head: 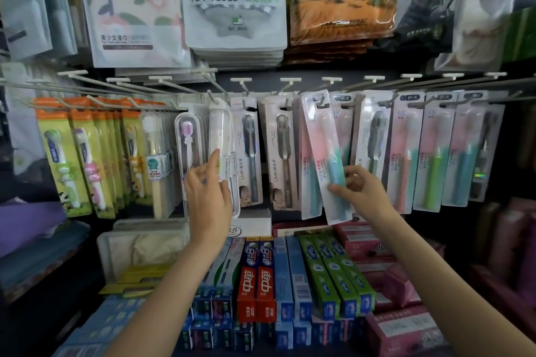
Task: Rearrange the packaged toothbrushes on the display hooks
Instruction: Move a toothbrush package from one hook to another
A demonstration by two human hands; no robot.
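Head view: left hand (207, 188) holds a clear toothbrush case (222, 142), thumb and fingers curled round its lower end; the case top sits at a hook (213, 95), can't tell if it's threaded on. Right hand (358, 187) pinches the lower part of a pink-and-teal toothbrush pack (326, 153), tilted with the bottom swung right; its hang hole is up at a hook, on or off unclear.

Step, my read: mid-rearrange, both packs being seated on or lifted off neighbouring hooks. Next move likely needs each hang hole lined up with a hook tip, then a slide back, without knocking the packs beside it.

Around: a row of white hooks on a dark panel, hanging yellow-card toothbrushes (62, 156) at left, pink, green and blue packs (432, 151) at right. Bagged towels (235, 0) hang above. Below, a shelf stacked with toothpaste boxes (256, 275). Dim shop aisle.
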